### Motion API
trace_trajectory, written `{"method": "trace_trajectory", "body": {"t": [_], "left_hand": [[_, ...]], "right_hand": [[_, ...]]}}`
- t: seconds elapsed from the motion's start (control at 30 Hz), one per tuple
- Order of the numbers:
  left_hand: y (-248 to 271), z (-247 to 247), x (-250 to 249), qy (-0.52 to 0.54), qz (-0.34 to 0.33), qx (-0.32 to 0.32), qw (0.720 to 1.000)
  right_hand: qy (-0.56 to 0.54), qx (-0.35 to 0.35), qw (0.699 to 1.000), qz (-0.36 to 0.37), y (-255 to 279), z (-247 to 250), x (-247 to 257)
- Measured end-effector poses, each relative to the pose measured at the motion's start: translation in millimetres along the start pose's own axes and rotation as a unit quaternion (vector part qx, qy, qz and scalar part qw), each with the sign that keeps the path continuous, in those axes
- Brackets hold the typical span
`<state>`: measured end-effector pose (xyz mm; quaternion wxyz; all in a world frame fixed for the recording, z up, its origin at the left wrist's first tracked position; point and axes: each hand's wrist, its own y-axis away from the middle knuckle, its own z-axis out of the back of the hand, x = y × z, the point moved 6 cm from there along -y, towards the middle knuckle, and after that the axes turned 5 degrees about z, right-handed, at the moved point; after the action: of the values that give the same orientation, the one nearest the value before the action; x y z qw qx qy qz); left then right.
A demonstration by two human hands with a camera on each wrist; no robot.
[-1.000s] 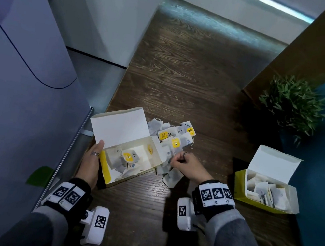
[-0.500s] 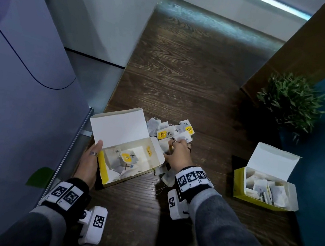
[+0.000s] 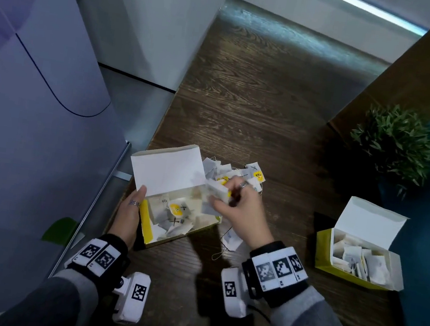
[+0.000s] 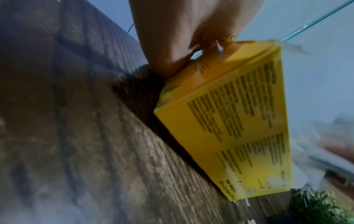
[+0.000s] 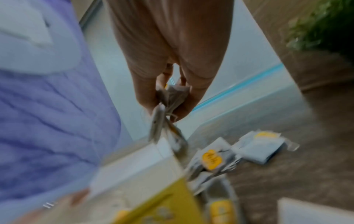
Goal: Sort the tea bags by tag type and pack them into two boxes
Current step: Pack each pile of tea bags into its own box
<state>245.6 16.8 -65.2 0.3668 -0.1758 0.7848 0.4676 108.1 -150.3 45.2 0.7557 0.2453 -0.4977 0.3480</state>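
An open yellow box (image 3: 145,225) with a raised white lid sits at the table's left edge and holds several tea bags with yellow tags. My left hand (image 3: 127,214) holds its left end, fingers against the yellow wall (image 4: 220,121). My right hand (image 3: 235,206) pinches a small bunch of tea bags (image 3: 217,190) above the box's right end; in the right wrist view the tea bags (image 5: 168,106) hang from the fingertips. A loose pile of tea bags (image 3: 250,175) lies behind the hand. A second open box (image 3: 331,265) of tea bags stands at the right.
A potted green plant (image 3: 396,148) stands at the right behind the second box. A blue wall runs along the right side. A pale purple panel rises to the left of the table's edge. One tea bag (image 3: 231,239) lies beside the left box.
My right hand has lifted tea bags out of the pile and carried them left, over the left box. The left hand stays on the box.
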Motion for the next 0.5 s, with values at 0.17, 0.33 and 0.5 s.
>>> {"method": "trace_trajectory", "body": {"t": [0.17, 0.33, 0.5], "left_hand": [[-2.6, 4.5, 2.0, 0.000, 0.004, 0.003, 1.000], [0.2, 1.7, 1.5, 0.000, 0.011, 0.020, 1.000], [-0.1, 1.5, 0.5, -0.004, 0.008, 0.003, 1.000]], "right_hand": [[-0.260, 0.095, 0.956, -0.093, 7.5, -52.0, 1.6], [0.028, 0.122, 0.990, -0.063, -0.7, -68.9, -14.6], [0.236, 0.075, 0.967, 0.056, -2.5, -51.9, -5.2]]}}
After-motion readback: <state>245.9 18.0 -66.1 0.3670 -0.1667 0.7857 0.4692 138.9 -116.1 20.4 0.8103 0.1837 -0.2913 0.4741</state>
